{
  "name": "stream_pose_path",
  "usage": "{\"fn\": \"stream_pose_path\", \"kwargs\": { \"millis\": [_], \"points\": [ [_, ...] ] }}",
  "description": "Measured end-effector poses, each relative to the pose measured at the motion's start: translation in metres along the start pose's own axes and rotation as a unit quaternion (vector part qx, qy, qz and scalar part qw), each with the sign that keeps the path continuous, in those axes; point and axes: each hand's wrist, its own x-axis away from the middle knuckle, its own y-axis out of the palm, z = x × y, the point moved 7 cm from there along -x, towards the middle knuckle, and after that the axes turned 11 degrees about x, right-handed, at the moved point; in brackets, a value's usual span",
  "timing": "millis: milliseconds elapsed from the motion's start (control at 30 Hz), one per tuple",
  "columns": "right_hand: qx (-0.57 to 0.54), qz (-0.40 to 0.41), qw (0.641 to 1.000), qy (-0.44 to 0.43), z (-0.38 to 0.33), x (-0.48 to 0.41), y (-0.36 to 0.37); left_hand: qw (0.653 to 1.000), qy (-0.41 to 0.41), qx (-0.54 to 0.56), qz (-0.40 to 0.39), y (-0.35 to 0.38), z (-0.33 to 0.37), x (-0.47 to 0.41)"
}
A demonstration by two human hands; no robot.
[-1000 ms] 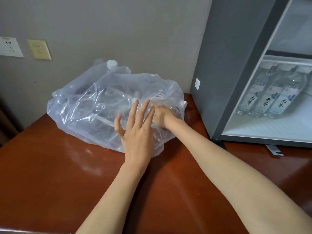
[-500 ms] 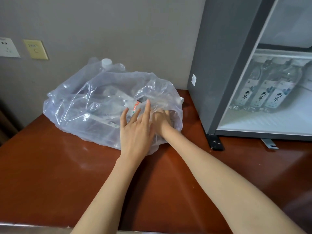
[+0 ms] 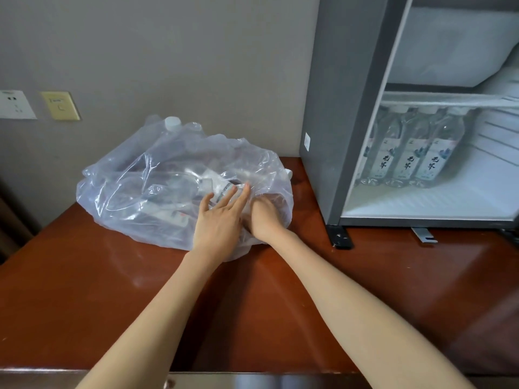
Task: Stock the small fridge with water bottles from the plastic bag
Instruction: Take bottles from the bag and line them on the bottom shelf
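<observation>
A clear plastic bag [image 3: 140, 175] with several water bottles inside lies on the red-brown table [image 3: 252, 304] against the wall. One white bottle cap [image 3: 172, 122] pokes up at the bag's back. My left hand [image 3: 219, 223] lies flat on the bag's near right side, fingers straight, touching a bottle [image 3: 179, 189] through the plastic. My right hand [image 3: 264, 217] reaches into the bag's mouth just right of it; its fingers are hidden by plastic. The small grey fridge [image 3: 337, 108] stands open at the right, with three labelled bottles [image 3: 407, 155] lying side by side on its shelf.
The fridge's black foot [image 3: 341, 240] and a metal hinge bracket [image 3: 424, 235] rest on the table near my right forearm. A white socket [image 3: 16, 105] and a yellowish wall plate [image 3: 59, 105] sit on the grey wall at left. The table's front edge runs along the bottom.
My left hand has come down from hovering onto the bag and slid forward. My right hand has stayed at the bag's mouth and pushed slightly deeper.
</observation>
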Motion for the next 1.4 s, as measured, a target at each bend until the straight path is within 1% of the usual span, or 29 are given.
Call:
{"fn": "stream_pose_path", "kwargs": {
  "millis": [33,100,167,267,400,500,600,700,800,867,967,1033,1100,1133,1167,1200,1300,1367,1400],
  "points": [
    [-0.004,0.002,1.000,0.010,0.003,0.003,0.000,1.000,-0.002,0.008,-0.005,0.001,-0.001,-0.002],
    [-0.020,0.030,0.999,0.002,0.004,0.011,-0.005,1.000,-0.005,0.026,-0.012,0.001,-0.002,-0.006],
    [-0.009,0.052,0.999,-0.002,0.006,0.020,-0.011,0.999,-0.011,0.045,-0.014,0.001,-0.003,-0.008],
    [-0.011,0.058,0.998,-0.007,0.005,0.027,-0.015,0.996,-0.030,0.076,-0.022,0.000,-0.005,-0.011],
    [-0.051,0.066,0.996,-0.018,0.007,0.044,-0.019,0.991,-0.051,0.122,-0.017,-0.003,-0.006,-0.014],
    [-0.090,0.083,0.992,-0.034,0.012,0.058,-0.021,0.991,-0.049,0.126,-0.011,-0.001,-0.007,-0.015],
    [-0.120,0.118,0.985,-0.040,0.019,0.069,-0.026,0.990,-0.055,0.130,-0.013,0.001,-0.008,-0.017],
    [-0.157,0.147,0.976,-0.036,0.027,0.077,-0.031,0.989,-0.063,0.132,-0.011,0.001,-0.009,-0.018],
    [-0.205,0.157,0.966,-0.012,0.041,0.083,-0.032,0.989,-0.064,0.134,-0.006,0.001,-0.009,-0.018],
    [-0.252,0.182,0.950,0.016,0.054,0.089,-0.035,0.988,-0.065,0.138,-0.002,0.000,-0.008,-0.018],
    [-0.349,0.211,0.911,0.057,0.073,0.097,-0.038,0.986,-0.071,0.153,0.002,-0.002,-0.007,-0.019],
    [-0.440,0.226,0.866,0.078,0.086,0.102,-0.037,0.985,-0.079,0.152,-0.003,-0.002,-0.006,-0.020],
    [-0.541,0.243,0.799,0.103,0.099,0.105,-0.036,0.986,-0.089,0.140,-0.016,0.000,-0.008,-0.021],
    [-0.576,0.252,0.769,0.114,0.104,0.106,-0.035,0.986,-0.096,0.133,-0.021,0.001,-0.009,-0.022],
    [-0.593,0.260,0.751,0.126,0.108,0.107,-0.036,0.986,-0.105,0.128,-0.024,0.001,-0.009,-0.022],
    [-0.598,0.267,0.744,0.134,0.111,0.106,-0.036,0.986,-0.113,0.123,-0.025,0.001,-0.008,-0.022],
    [-0.574,0.305,0.747,0.140,0.118,0.107,-0.042,0.986,-0.126,0.104,-0.024,-0.001,-0.004,-0.021],
    [-0.566,0.326,0.742,0.151,0.126,0.108,-0.046,0.988,-0.125,0.095,-0.008,-0.004,-0.001,-0.019],
    [-0.572,0.333,0.732,0.164,0.131,0.109,-0.047,0.988,-0.123,0.097,0.013,-0.006,0.001,-0.016]
  ]
}}
